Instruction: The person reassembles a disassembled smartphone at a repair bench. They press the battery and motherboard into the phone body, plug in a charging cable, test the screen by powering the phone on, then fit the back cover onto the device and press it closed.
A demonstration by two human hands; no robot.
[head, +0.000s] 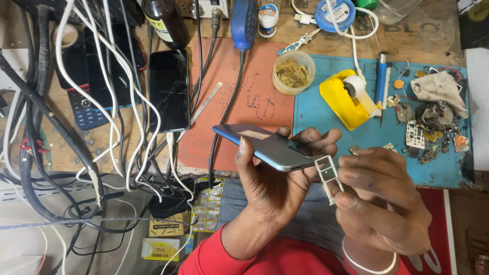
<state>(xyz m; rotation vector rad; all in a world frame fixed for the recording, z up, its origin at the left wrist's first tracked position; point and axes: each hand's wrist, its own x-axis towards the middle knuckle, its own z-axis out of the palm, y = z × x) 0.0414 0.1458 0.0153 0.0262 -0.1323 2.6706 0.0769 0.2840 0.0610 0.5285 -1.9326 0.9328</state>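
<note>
My left hand (272,178) grips a blue-grey smartphone (265,146) face down and tilted, its back with a small sticker turned up. My right hand (384,201) pinches a small white card tray (328,172) between thumb and fingers, right beside the phone's lower edge. Both hands hover over the near edge of the workbench, above my lap in a red sleeve.
A black smartphone (169,90) lies on the bench among white and black cables (109,102). A yellow tape dispenser (345,102), a plastic tub of brass wool (293,73), a blue mat (326,122) with small parts and a keypad phone (84,109) sit around.
</note>
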